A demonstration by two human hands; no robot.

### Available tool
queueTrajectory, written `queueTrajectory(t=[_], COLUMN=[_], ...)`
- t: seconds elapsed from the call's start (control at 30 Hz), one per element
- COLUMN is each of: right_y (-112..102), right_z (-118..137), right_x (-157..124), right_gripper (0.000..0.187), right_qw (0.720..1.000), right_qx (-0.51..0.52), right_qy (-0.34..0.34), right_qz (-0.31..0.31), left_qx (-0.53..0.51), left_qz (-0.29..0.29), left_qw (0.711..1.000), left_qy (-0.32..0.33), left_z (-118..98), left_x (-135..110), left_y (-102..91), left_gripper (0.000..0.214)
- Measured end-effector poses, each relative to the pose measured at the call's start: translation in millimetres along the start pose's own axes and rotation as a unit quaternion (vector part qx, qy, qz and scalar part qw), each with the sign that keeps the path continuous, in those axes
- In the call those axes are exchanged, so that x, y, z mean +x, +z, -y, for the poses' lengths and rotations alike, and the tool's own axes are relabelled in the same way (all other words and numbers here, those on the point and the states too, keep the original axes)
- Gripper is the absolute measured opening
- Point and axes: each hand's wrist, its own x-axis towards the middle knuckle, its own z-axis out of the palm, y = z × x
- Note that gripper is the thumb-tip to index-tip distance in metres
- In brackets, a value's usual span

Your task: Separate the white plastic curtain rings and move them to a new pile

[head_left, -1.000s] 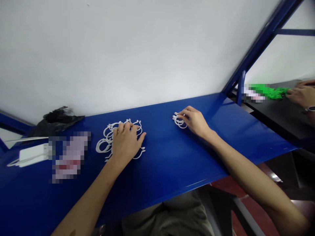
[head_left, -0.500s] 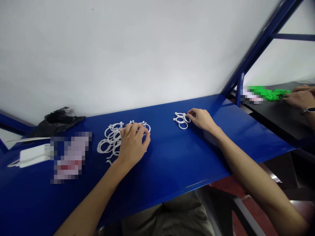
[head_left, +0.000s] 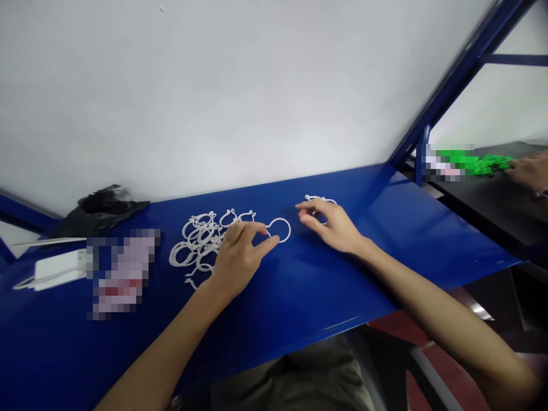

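My left hand [head_left: 244, 248] is closed in a pinch on one white open ring [head_left: 290, 228], its round part facing right, just above or on the blue table. Beside and behind that hand lies a pile of similar white rings [head_left: 201, 237], partly hidden by my fingers. My right hand [head_left: 331, 222] holds nothing; its thumb and fingers are apart, pointing left toward the pinched ring. A smaller group of white rings [head_left: 314, 197] lies behind my right hand, which covers most of it.
The blue table [head_left: 295, 302] runs up to a white wall. On its left are a black plastic bag [head_left: 103, 208], a white box-shaped object with a cable [head_left: 57, 269] and a blurred-out pink item [head_left: 126, 274]. At right, another person's hand [head_left: 531, 170] touches green pieces [head_left: 492, 164].
My left hand has moved right, drawing a single white ring out from the pile. My right hand has left the small group's edge and shifted left in front of it.
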Motion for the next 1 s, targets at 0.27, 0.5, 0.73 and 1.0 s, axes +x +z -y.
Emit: queueTrajectory(t=[0.27,0.5,0.73,1.0], right_y=[20,17,17,16], right_z=[16,10,15,21], right_x=[-9,-9,-10,-13], right_gripper=[0.029,0.018,0.015,0.015], right_qw=[0.991,0.991,0.985,0.982], right_qx=[0.096,0.091,0.111,0.127], right_qy=[0.009,-0.002,-0.021,-0.042], right_qz=[0.092,0.097,0.133,0.132], left_qx=[-0.008,-0.027,-0.03,-0.041], left_qz=[0.024,0.035,-0.01,-0.034], left_qw=[0.999,0.999,0.997,0.993], left_qy=[0.048,-0.024,-0.076,-0.101], left_z=[-1,0,-1,-5], left_x=[1,-1,-1,0], left_y=[1.4,3.9,5.0,2.0], left_gripper=[0.022,0.031,0.041,0.043])
